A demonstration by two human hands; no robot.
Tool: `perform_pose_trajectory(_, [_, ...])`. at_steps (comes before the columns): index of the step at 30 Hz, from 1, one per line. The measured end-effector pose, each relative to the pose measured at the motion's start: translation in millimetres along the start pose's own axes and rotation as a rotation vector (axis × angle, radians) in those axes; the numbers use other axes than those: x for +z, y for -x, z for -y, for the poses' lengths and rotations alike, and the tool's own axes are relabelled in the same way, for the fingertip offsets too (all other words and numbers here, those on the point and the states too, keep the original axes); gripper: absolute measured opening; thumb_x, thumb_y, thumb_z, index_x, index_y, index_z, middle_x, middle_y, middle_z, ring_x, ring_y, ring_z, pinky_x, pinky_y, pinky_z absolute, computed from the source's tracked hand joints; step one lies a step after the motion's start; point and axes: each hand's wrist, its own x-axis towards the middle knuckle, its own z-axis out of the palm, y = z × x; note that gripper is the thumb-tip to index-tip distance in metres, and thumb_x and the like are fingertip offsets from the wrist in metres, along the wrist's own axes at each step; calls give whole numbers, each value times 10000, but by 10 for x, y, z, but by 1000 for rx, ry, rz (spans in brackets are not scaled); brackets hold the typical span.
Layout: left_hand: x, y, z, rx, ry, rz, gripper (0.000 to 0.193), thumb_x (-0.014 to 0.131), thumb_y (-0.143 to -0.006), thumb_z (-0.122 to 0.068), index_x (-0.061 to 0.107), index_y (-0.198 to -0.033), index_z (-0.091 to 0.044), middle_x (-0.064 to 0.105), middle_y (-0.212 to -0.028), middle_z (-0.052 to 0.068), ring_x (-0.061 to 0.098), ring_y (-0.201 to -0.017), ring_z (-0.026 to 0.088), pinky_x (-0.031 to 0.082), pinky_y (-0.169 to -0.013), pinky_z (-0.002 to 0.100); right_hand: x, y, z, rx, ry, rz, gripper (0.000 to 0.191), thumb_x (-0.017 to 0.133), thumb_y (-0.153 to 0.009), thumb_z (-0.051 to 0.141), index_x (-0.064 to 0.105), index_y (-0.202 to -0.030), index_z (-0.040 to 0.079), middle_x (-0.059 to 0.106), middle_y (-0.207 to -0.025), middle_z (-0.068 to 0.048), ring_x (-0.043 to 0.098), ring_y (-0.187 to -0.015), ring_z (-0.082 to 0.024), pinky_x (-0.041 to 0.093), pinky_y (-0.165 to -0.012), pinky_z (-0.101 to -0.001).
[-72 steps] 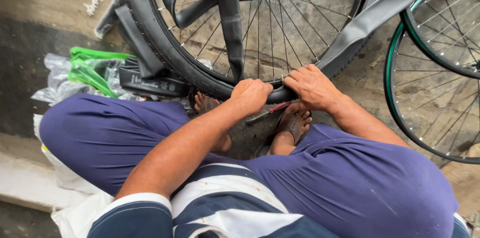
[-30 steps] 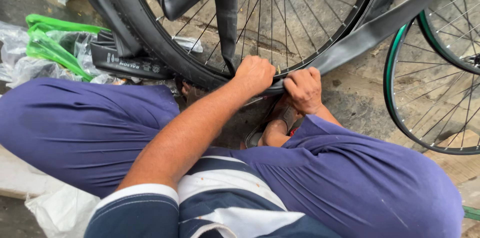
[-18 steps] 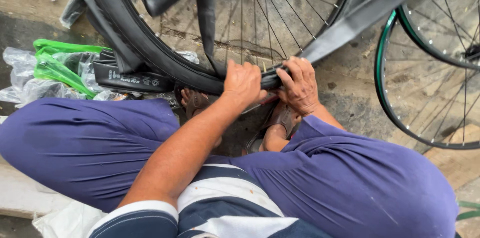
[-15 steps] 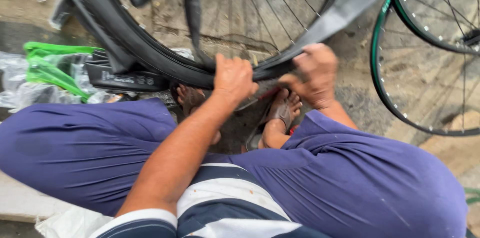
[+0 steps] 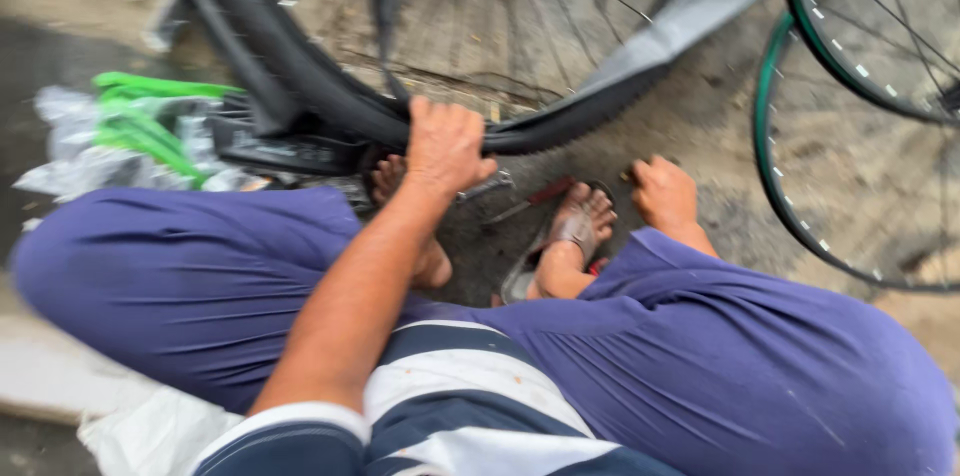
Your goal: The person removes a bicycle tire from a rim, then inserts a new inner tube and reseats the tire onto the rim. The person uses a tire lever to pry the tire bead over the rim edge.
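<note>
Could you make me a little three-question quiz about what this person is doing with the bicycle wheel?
1. True or false: the left hand grips the black tyre.
2. Where is the right hand? A) on the tyre B) low by the ground, off the tyre C) on the green-rimmed wheel
3. What colour are the plastic strips lying at the left?

Key: 1 true. 2 B. 3 green.

Crumpled clear plastic packaging [image 5: 75, 161] with green parts, far left.
</note>
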Motion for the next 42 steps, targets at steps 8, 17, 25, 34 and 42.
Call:
perform_pose_trajectory(8, [247, 88, 153, -28, 29, -101, 506, 824, -627, -525, 689, -904, -123, 641, -888, 104, 616, -919, 287, 264, -1026, 541, -1295, -277, -13, 1, -202, -116, 145, 740, -949, 238, 739, -943, 93, 725, -896, -101, 705, -812, -234, 581, -780, -356])
perform_pose_trajectory(17, [501, 59, 272, -48, 35, -214, 387, 805, -690, -454, 674, -888, -148, 633, -882, 94, 613, -935, 270, 249, -1064, 498, -2660, -1415, 1016, -292, -24, 243, 262, 758, -909, 216, 787, -1162, 156, 777, -1042, -90, 748, -887, -249, 590, -795, -366])
perform_pose_trajectory(25, [532, 78, 312, -71, 42, -208, 364, 782, -681, -457, 676, -877, -169, 637, -894, 82, 613, -956, 259, 234, -1060, 481, -611, -1868, 2099, -153, -216, 174, 189, 704, -832, 106, 806, -984, 155, 769, -941, -111, 734, -899, -302, 577, -805, -412])
perform_pose_trajectory(34, [574, 74, 324, -52, 6, -184, 273, 731, -764, -412, 670, -885, -175, 626, -875, 74, 609, -951, 247, 216, -1050, 483, -530, -1717, 2272, 47, -203, 179, 194, 704, -797, 166, 826, -946, 190, 771, -942, -107, 729, -904, -313, 577, -824, -421])
perform_pose_trajectory(42, [648, 81, 352, -49, 0, -236, 294, 735, -770, -413, 684, -930, -172, 639, -881, 76, 610, -951, 249, 204, -1061, 475, -422, -1692, 2237, 316, -364, 93, 373, 908, -656, 198, 658, -906, 78, 741, -863, -109, 712, -828, -289, 549, -733, -413])
